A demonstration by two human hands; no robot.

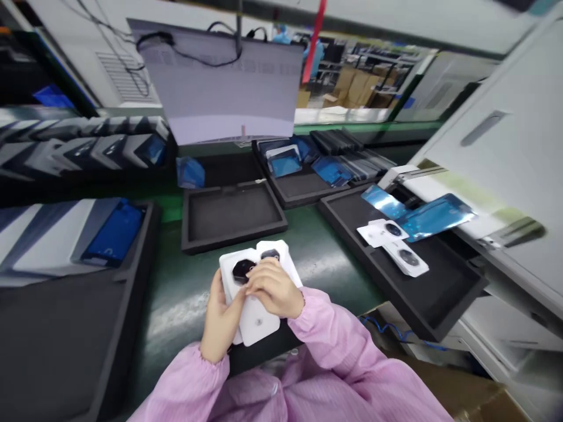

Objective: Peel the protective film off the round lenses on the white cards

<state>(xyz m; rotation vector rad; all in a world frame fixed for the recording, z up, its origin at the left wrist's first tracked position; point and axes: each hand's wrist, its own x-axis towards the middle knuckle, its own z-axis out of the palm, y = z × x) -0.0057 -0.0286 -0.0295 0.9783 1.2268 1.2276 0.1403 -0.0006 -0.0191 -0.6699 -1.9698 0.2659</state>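
Person in pink sleeves [343, 334] at a green bench [176, 293]. White panel [259, 325] is right in front of the body, tilted, near side of the small dark tray [235, 239]; can't tell from here if it touches the bench. Left hand [222, 316] grips its left edge, thumb over the front, other fingers mostly hidden behind. Right hand [275, 287] lies over the panel, fingers bent and bunched, tips at the black round patch [243, 271], close to the left thumb; can't tell if they pinch anything. Second white panel [288, 264] with a dark circle sits just behind, partly covered by the right hand.

Right side: big dark tray [444, 287], two white pieces [407, 258] with dark circles, overlapping, beside shiny blue sheets [440, 217]. Left side: another dark tray [57, 346], row of leaning panels [53, 234], blue one [114, 234] at the end. Farther back: tray with blue pieces [285, 164], tall grey board [233, 94], hanging red strip [314, 41].
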